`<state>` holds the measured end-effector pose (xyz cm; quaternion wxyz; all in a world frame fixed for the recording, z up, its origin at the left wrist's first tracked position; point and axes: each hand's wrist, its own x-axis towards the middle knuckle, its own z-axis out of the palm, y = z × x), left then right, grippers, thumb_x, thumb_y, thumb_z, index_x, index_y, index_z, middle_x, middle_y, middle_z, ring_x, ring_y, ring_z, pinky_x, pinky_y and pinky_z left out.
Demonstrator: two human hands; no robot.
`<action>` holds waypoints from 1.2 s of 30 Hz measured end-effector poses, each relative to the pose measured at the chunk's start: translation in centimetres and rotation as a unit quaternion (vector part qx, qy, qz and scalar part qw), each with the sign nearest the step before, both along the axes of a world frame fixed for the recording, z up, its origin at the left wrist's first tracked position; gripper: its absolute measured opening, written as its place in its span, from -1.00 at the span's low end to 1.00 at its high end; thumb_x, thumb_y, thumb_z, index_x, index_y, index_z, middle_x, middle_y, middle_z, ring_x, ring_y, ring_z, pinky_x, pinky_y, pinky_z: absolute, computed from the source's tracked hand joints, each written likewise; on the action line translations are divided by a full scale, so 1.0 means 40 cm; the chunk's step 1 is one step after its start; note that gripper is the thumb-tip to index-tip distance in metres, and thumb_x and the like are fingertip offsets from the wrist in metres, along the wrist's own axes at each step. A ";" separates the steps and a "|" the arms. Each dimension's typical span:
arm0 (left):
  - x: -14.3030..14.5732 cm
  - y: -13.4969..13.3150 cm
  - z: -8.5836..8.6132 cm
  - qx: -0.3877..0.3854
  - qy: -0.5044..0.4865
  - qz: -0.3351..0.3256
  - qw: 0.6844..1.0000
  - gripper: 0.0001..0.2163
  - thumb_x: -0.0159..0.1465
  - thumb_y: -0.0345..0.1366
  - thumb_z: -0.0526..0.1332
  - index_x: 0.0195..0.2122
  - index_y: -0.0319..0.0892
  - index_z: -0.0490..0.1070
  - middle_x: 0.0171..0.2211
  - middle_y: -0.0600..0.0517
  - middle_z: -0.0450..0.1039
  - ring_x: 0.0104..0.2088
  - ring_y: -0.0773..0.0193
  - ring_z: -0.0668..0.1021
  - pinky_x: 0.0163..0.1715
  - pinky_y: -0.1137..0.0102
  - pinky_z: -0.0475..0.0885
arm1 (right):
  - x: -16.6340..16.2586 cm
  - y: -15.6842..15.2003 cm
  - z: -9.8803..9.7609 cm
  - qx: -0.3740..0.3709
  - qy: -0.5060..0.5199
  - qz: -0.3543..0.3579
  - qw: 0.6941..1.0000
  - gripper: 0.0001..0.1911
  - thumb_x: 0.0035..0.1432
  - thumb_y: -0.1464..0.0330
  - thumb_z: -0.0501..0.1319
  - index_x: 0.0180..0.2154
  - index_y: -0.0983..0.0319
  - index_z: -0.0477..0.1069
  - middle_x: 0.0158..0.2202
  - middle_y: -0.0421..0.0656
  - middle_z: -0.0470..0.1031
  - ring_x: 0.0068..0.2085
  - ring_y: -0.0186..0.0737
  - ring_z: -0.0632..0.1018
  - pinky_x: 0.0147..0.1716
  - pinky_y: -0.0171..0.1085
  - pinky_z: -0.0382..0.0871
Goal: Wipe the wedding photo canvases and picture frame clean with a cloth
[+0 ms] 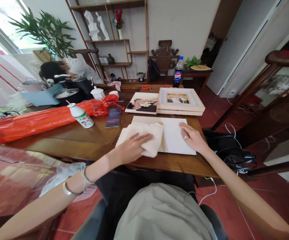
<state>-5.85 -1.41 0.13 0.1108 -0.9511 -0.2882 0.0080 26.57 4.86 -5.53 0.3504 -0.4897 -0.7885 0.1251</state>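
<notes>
Left hand (134, 148) spread on fluffy white cloth (150, 146), right hand (192, 136) apart, bracing the flat white rectangular panel (174, 133) near the brown wooden table (97, 143) edge: light, even pressure suits best.

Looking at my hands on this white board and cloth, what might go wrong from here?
The white board lies near the front edge of the table, so a pull by the left hand on the cloth might drag it over if the right hand lifts. The white bottle is close to the phone; bumped, it might fall against it.
</notes>
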 end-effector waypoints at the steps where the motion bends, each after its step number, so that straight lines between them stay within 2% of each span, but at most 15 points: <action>1: 0.001 0.023 0.000 0.009 0.007 0.009 1.000 -0.82 0.28 -0.41 0.15 -0.25 -0.22 0.56 0.30 -0.15 0.12 0.28 0.05 0.23 0.25 0.17 0.15 | 0.000 0.000 0.000 -0.001 0.000 0.000 1.000 -0.60 0.24 0.33 0.04 0.08 0.22 0.40 0.18 -0.03 0.39 0.24 -0.04 0.34 0.26 0.04 0.18; 6: 0.015 0.133 -0.006 0.030 0.008 0.050 0.998 -0.80 0.28 -0.48 0.12 -0.25 -0.28 0.56 0.34 -0.16 0.02 0.31 0.05 0.16 0.26 0.17 0.13 | -0.001 -0.001 0.002 -0.003 0.013 0.000 1.000 -0.60 0.23 0.32 0.06 0.07 0.17 0.41 0.18 -0.07 0.40 0.24 -0.04 0.35 0.26 0.05 0.17; 9: 0.024 0.152 -0.014 0.019 -0.005 0.040 0.999 -0.79 0.30 -0.45 0.11 -0.21 -0.27 0.56 0.33 -0.17 0.02 0.32 0.06 0.16 0.27 0.13 0.10 | -0.001 -0.001 0.003 -0.003 0.011 0.000 1.000 -0.60 0.23 0.32 0.06 0.07 0.17 0.41 0.18 -0.07 0.40 0.24 -0.05 0.35 0.26 0.04 0.18; 12: 0.030 0.106 -0.023 0.011 -0.014 0.019 1.000 -0.81 0.29 -0.43 0.13 -0.25 -0.25 0.56 0.32 -0.17 0.05 0.32 0.05 0.15 0.29 0.11 0.06 | -0.002 -0.003 0.004 -0.006 0.004 -0.001 1.000 -0.60 0.23 0.33 0.05 0.07 0.19 0.41 0.18 -0.05 0.39 0.24 -0.05 0.35 0.26 0.04 0.17; 17: 0.025 -0.027 -0.039 0.005 -0.046 -0.013 0.999 -0.82 0.29 -0.37 0.18 -0.38 -0.21 0.56 0.31 -0.15 0.07 0.31 0.00 0.17 0.29 0.08 0.05 | -0.002 -0.003 0.004 -0.010 0.006 0.001 1.000 -0.59 0.24 0.32 0.05 0.08 0.21 0.40 0.18 -0.04 0.39 0.24 -0.04 0.34 0.26 0.04 0.16; 20: 0.011 -0.045 -0.036 0.004 -0.054 -0.022 0.998 -0.82 0.29 -0.37 0.17 -0.37 -0.19 0.57 0.32 -0.09 0.08 0.30 0.04 0.19 0.31 0.12 0.01 | -0.001 0.000 0.001 -0.008 0.011 0.001 1.000 -0.59 0.22 0.31 0.07 0.09 0.18 0.40 0.18 -0.07 0.39 0.24 -0.03 0.35 0.26 0.04 0.17; 24: -0.004 0.038 -0.019 -0.015 -0.023 0.006 1.000 -0.82 0.31 -0.36 0.15 -0.24 -0.19 0.57 0.32 -0.09 0.08 0.30 0.09 0.20 0.29 0.16 0.06 | 0.001 0.001 -0.001 -0.004 0.010 0.001 1.000 -0.60 0.23 0.32 0.07 0.08 0.18 0.40 0.17 -0.06 0.40 0.24 -0.04 0.35 0.26 0.04 0.16; 28: 0.007 0.168 -0.012 -0.025 -0.030 0.068 0.997 -0.77 0.36 -0.35 0.08 -0.10 -0.21 0.52 0.33 -0.09 0.05 0.33 0.03 0.12 0.25 0.03 0.09 | 0.002 0.000 0.002 -0.003 0.000 0.001 1.000 -0.60 0.24 0.33 0.04 0.07 0.20 0.41 0.18 -0.04 0.39 0.24 -0.05 0.35 0.26 0.03 0.17; 31: 0.030 0.231 -0.017 -0.037 -0.070 0.088 0.993 -0.73 0.40 -0.30 0.03 -0.04 -0.23 0.49 0.33 -0.11 0.06 0.33 -0.03 0.11 0.22 -0.04 0.12 | 0.000 -0.002 0.006 -0.004 -0.002 0.000 1.000 -0.60 0.24 0.33 0.04 0.07 0.22 0.41 0.18 -0.02 0.39 0.24 -0.03 0.35 0.26 0.04 0.17; 33: 0.048 0.236 -0.020 -0.044 -0.098 0.081 0.991 -0.71 0.41 -0.30 0.00 -0.02 -0.25 0.47 0.32 -0.12 0.08 0.32 -0.03 0.13 0.22 -0.02 0.13 | -0.001 -0.003 0.008 -0.003 0.001 0.000 1.000 -0.60 0.23 0.33 0.05 0.07 0.21 0.41 0.17 -0.03 0.40 0.23 -0.03 0.36 0.26 0.05 0.17; 36: 0.075 0.184 -0.020 -0.047 -0.105 0.045 0.992 -0.73 0.39 -0.32 0.03 -0.06 -0.22 0.50 0.32 -0.07 0.09 0.32 0.00 0.13 0.25 0.02 0.11 | -0.001 -0.004 0.010 -0.004 0.000 0.002 1.000 -0.60 0.24 0.33 0.04 0.06 0.21 0.41 0.16 -0.03 0.41 0.23 -0.03 0.36 0.26 0.05 0.17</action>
